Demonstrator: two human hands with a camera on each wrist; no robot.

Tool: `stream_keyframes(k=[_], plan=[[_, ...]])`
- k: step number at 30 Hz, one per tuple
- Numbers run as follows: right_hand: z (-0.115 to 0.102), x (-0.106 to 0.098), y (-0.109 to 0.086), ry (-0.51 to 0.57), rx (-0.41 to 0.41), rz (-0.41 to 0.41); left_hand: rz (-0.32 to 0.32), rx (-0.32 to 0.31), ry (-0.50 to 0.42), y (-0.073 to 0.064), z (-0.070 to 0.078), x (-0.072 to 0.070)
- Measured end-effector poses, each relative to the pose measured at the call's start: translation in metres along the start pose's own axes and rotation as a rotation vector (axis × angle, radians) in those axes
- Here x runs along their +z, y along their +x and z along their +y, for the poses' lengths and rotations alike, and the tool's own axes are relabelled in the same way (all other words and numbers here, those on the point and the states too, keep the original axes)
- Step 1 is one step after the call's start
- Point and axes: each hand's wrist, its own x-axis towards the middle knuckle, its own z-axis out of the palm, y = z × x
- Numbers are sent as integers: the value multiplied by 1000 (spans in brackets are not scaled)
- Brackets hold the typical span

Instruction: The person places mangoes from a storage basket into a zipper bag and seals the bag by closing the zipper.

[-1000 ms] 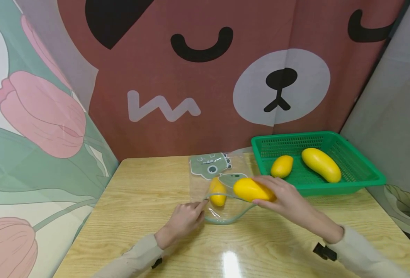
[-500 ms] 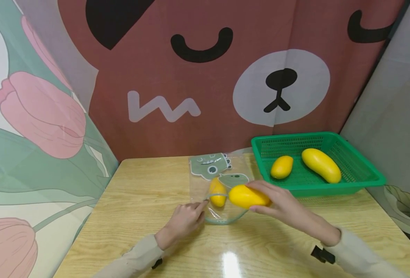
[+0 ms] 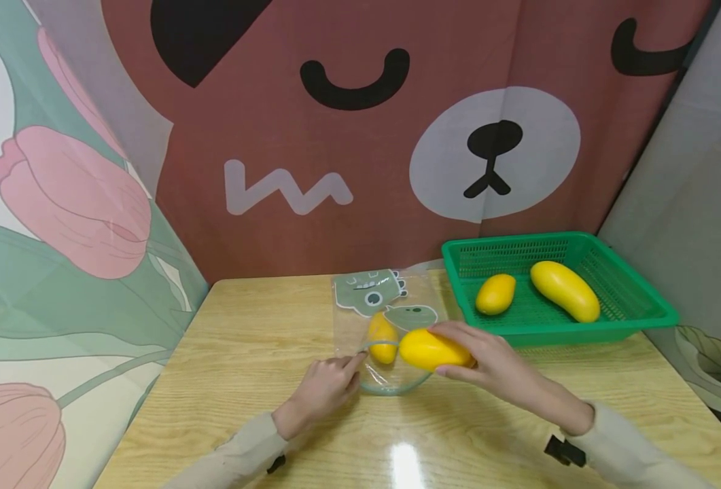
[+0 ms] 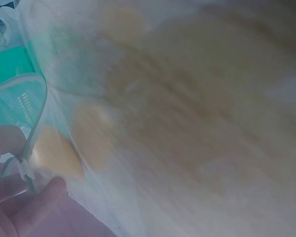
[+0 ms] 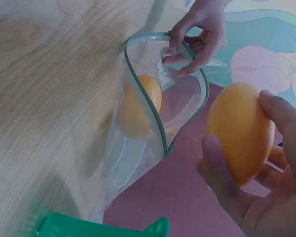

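A clear zip bag (image 3: pixel 344 326) with a green cartoon print lies on the table, its green-edged mouth held apart. My left hand (image 3: pixel 328 386) pinches the left side of that rim between thumb and fingers. Inside the bag rests one yellow mango (image 3: pixel 383 333). Another mango (image 3: pixel 430 349) is gripped by my right hand (image 3: pixel 488 363), just at the right of the bag's mouth in the head view. From the right wrist the held mango (image 5: pixel 240 131) appears outside the bag, apart from the rim. The left wrist view looks through cloudy plastic, with the pinched rim (image 4: pixel 42 98) at its left.
At the back right stands a green plastic basket (image 3: pixel 617 326). It contains a small mango (image 3: pixel 496 294) and a longer yellow fruit (image 3: pixel 565 291). Printed cloths hang behind the wooden table (image 3: pixel 244 339) and at both sides.
My right hand has brought its mango a little left and down toward the front of the bag's mouth. The left hand stays in place on the rim.
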Motion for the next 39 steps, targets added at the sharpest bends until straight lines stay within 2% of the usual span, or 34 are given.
stream_keyframes(k=[7,15,25,32,39], plan=[[-2,5,-1,-35,-12,-5,-10,-3,8,0,0,0],[-4,10,-2,-11,8,-61,-10,-3,3,-1,0,0],[-6,17,-2,48,4,-97,57,28,-10,-1,-2,4],[-11,20,-3,58,-13,-105,0,-1,6,-1,0,1],[-11,26,-2,-17,-74,-91,-12,-11,-6,0,1,-1]])
